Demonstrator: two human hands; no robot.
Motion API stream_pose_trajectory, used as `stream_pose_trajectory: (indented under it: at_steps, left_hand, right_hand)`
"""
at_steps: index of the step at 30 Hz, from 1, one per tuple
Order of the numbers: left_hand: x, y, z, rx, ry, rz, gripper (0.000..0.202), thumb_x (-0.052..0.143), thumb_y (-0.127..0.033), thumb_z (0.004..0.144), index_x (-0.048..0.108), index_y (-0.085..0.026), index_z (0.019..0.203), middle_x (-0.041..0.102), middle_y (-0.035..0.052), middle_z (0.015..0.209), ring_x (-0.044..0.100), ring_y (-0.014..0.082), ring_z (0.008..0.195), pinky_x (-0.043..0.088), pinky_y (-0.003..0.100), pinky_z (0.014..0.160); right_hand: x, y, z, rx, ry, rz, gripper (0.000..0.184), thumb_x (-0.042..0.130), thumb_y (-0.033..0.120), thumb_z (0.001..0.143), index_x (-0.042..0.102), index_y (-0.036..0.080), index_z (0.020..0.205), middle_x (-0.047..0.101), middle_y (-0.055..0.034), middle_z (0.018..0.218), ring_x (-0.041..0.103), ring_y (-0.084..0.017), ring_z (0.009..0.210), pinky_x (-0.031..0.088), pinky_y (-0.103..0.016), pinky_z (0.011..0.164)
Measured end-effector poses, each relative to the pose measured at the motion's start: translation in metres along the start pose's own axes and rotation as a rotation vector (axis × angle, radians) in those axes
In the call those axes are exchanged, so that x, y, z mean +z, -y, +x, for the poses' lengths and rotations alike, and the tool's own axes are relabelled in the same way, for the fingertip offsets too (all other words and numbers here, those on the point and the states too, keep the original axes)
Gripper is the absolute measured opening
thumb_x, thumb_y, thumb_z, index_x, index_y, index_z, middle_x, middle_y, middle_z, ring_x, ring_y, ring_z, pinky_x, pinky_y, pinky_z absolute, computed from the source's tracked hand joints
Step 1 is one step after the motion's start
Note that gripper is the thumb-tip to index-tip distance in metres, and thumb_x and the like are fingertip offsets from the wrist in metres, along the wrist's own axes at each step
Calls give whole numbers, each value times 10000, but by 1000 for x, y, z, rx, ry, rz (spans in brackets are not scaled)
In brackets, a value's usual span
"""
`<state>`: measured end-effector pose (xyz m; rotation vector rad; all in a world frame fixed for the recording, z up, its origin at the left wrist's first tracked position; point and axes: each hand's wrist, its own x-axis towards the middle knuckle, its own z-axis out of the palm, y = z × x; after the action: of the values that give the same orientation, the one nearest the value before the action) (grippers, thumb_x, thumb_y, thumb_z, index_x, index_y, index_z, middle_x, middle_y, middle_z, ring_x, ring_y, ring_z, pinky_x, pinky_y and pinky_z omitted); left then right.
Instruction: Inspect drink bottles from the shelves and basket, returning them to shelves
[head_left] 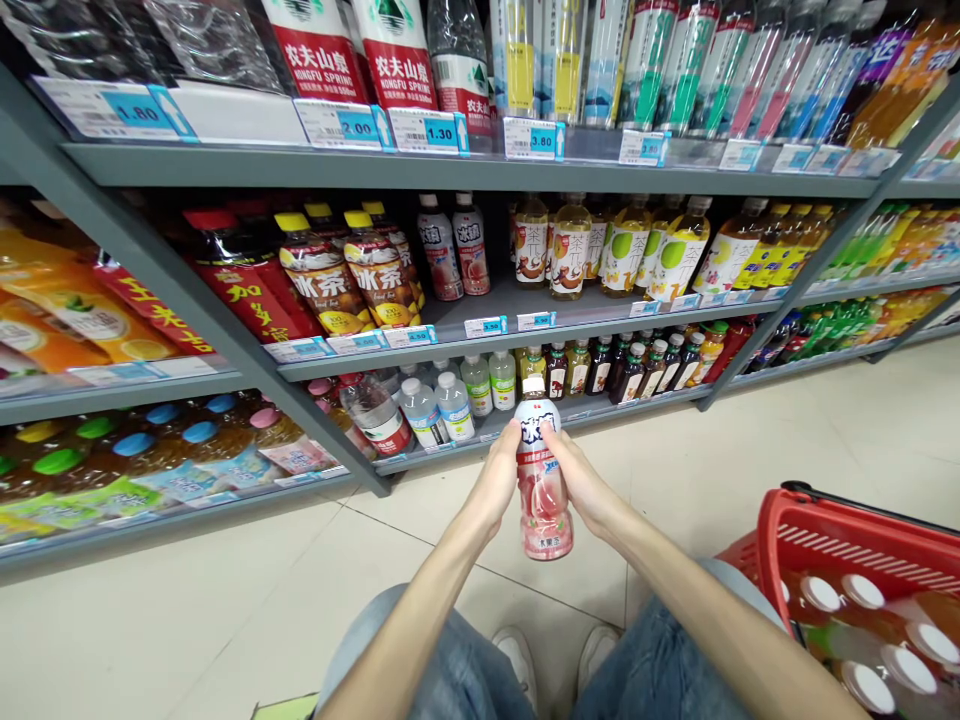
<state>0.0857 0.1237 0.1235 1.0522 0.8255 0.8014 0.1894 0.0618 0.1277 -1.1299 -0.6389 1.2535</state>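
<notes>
Between both hands is a pink and white drink bottle (544, 495) with a white cap, upright and tilted a little, label facing me. My left hand (499, 470) grips its left side and my right hand (583, 475) its right side, both near the upper half. The bottle is held above the floor, in front of the lowest shelf. Two matching drink bottles (454, 247) stand on the middle shelf, left of a gap before the tea bottles (571, 247).
A red shopping basket (769, 540) holding several white-capped bottles (862, 590) stands on my right. Shelves (480, 172) of drinks run across the front, with price tags along their edges. My knees and shoes (517, 660) are below, on the tiled floor (187, 610).
</notes>
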Motion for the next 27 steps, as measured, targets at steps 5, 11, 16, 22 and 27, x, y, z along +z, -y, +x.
stream_pose_trajectory:
  at_steps: [5,11,16,22,27]
  left_hand:
    - [-1,0,0,33,18,7,516,541,-574,928,647,-170,1230,631,101,1361,550,262,1288,385,380,1109]
    - [3,-7,-6,56,34,-5,534,600,-641,870,636,-210,1184,701,54,1142,639,196,959,473,261,747]
    - [13,-19,-15,-51,28,-107,583,742,-641,748,653,-214,1134,647,-10,806,507,95,609,271,202,474]
    - [17,-16,-18,37,-2,-339,477,858,-465,700,692,-188,1052,691,39,1015,614,144,871,486,232,767]
    - [16,-14,-15,-68,3,-434,459,791,-557,753,695,-198,1023,672,33,975,597,133,813,482,227,703]
  right_hand:
    - [0,-5,0,28,-31,25,521,661,582,851,547,209,1197,672,-90,1203,659,-234,1066,520,-379,956]
    - [1,-2,-2,-63,-25,17,519,737,513,816,529,215,1187,656,-90,1199,663,-237,1051,562,-380,891]
    - [7,4,-11,-67,-6,70,628,835,444,734,505,221,1220,680,-66,1077,685,-228,909,582,-376,793]
    - [9,-1,-10,-219,-24,25,500,722,493,851,557,219,1236,676,-74,1199,637,-226,1119,495,-355,993]
    - [7,1,-8,-206,-6,-10,486,627,584,898,619,205,1203,695,-72,1167,655,-220,1073,481,-351,1008]
